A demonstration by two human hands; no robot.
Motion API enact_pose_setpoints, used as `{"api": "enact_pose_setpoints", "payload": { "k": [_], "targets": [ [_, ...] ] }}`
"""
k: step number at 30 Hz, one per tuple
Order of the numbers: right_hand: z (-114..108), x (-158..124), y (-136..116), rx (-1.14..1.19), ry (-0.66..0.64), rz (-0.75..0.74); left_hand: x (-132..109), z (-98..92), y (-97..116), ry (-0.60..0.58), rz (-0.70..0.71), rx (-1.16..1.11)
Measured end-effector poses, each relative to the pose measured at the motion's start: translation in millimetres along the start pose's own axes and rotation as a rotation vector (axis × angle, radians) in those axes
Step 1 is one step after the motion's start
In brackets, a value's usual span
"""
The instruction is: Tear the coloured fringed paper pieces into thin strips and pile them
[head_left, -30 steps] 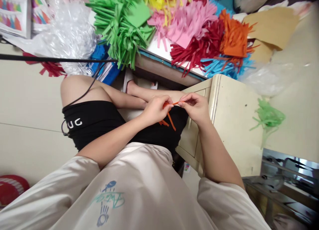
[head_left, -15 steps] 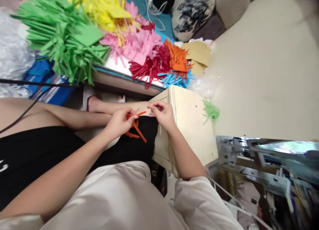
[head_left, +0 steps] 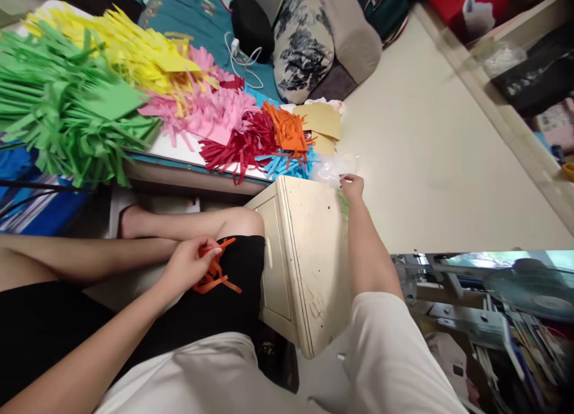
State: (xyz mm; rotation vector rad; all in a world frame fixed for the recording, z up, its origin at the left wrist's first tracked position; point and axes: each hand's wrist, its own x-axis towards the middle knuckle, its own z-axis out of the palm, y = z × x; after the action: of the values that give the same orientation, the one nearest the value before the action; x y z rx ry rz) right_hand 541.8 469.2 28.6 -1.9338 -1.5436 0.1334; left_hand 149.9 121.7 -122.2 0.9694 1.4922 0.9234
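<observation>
My left hand is closed around a bunch of orange fringed paper strips above my lap. One strip end sticks out past the thumb, and others hang below the fingers. Stretched forward past the cream bedside cabinet, my right hand has its fingers drawn together at the near edge of a clear plastic bag. Whatever is between those fingertips is too small to make out. A light green fringed piece lies beside the right wrist, mostly hidden by the forearm.
Beyond my knees, a bed edge carries fringed paper piles: green, yellow, pink, dark red, orange and blue. Tan paper sheets lie beside them. A large cream tabletop extends right.
My right hand has moved away from the left hand, forward and right to the plastic bag. My left hand still holds the orange strips. The view has shifted toward the right.
</observation>
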Motion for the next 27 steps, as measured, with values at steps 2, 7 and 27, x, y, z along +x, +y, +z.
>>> {"api": "enact_pose_setpoints", "payload": {
  "k": [2,7,27],
  "targets": [
    [-3.1,11.2,3.1,-0.049,0.006,-0.014,-1.1,3.1,-2.8,-0.016,-0.017,-0.019],
    [-11.0,-3.7,20.8,-0.139,-0.131,-0.007,0.8,4.2,-15.2,-0.023,-0.026,-0.006],
    [11.0,-98.5,6.8,-0.18,-0.186,-0.196,-3.6,2.8,-8.4,-0.013,0.058,0.004]
  ]
}}
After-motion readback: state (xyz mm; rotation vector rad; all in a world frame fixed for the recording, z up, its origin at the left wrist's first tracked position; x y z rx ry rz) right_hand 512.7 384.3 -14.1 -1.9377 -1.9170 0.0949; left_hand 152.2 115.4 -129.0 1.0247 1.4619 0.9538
